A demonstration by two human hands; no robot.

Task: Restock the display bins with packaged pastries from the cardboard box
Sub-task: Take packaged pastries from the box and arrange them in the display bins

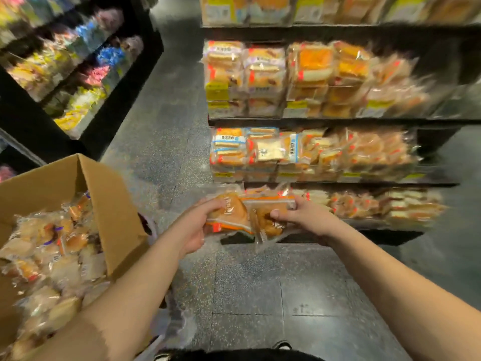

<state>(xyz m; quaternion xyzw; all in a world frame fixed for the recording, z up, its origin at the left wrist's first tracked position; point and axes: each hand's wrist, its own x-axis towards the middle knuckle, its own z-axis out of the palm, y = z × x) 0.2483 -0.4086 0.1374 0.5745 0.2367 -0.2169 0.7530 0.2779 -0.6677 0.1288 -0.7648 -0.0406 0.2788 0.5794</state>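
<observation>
Both my hands hold a small bundle of packaged pastries in clear wrappers with orange print, just in front of the lowest display bin. My left hand grips the bundle's left end, fingers curled over a golden bun. My right hand grips its right end, thumb on top. The open cardboard box stands at the left, filled with several more wrapped pastries.
Tiered black shelves on the right carry stacked wrapped breads and cakes with yellow price tags. Another black rack of colourful sweets stands at the far left. A grey speckled floor aisle runs between them. My shoe tip shows at the bottom.
</observation>
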